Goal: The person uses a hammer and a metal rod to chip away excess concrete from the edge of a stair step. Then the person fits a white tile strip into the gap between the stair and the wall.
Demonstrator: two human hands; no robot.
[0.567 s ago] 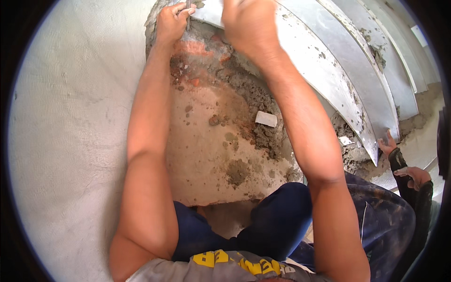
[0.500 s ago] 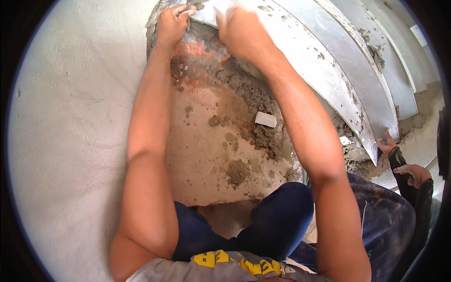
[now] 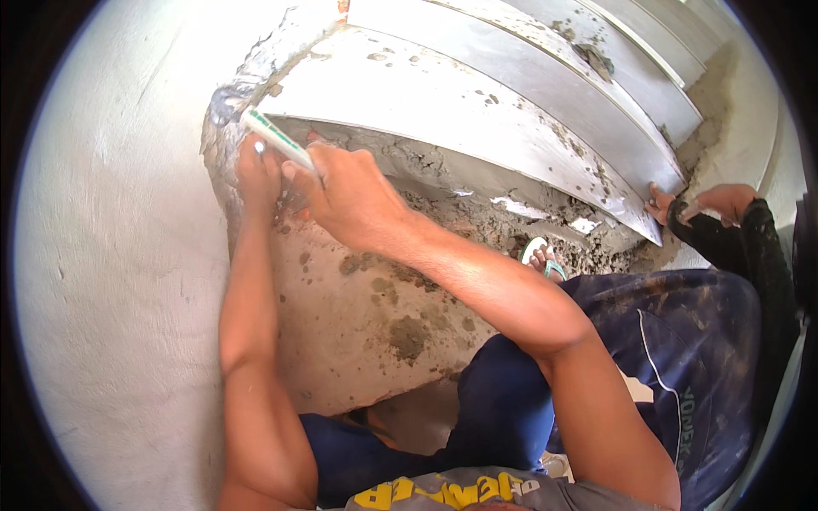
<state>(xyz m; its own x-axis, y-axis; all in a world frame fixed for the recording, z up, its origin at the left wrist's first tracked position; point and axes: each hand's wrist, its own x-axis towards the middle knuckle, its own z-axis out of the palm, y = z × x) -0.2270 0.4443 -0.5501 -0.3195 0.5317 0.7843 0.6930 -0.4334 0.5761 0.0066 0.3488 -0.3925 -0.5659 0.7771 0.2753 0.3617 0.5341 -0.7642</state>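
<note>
Two bare hands meet at the corner of the lowest grey stone stair slab (image 3: 443,111): the right hand (image 3: 345,192) is curled tight around a slim white-and-green marker-like tool (image 3: 277,139), which slants up and away to touch that slab's underside at its near end, while the left hand (image 3: 258,170), fingers bent, presses against the rough mortar just below the tool; whether it grips anything cannot be told. Directly beneath the slab's front edge runs a ragged band of wet grey mortar (image 3: 477,192), cracked and crumbly, leaving only a narrow gap between slab and ground for the hands. Below that lies a patch of bare, stained concrete floor (image 3: 366,332), blotched with dark damp spots, with the person's blue-trousered knee (image 3: 503,400) crowding its lower edge. To the left of the slab a smooth pale plastered wall (image 3: 111,255) closes that side off. Above the lowest slab at least three more grey slabs step upward, their tops flecked with mortar. At the slab's far right end a second person's hand (image 3: 724,202), in a dark sleeve, rests near the edge, and a foot in a green-strapped sandal (image 3: 541,255) stands beside the mortar band.
</note>
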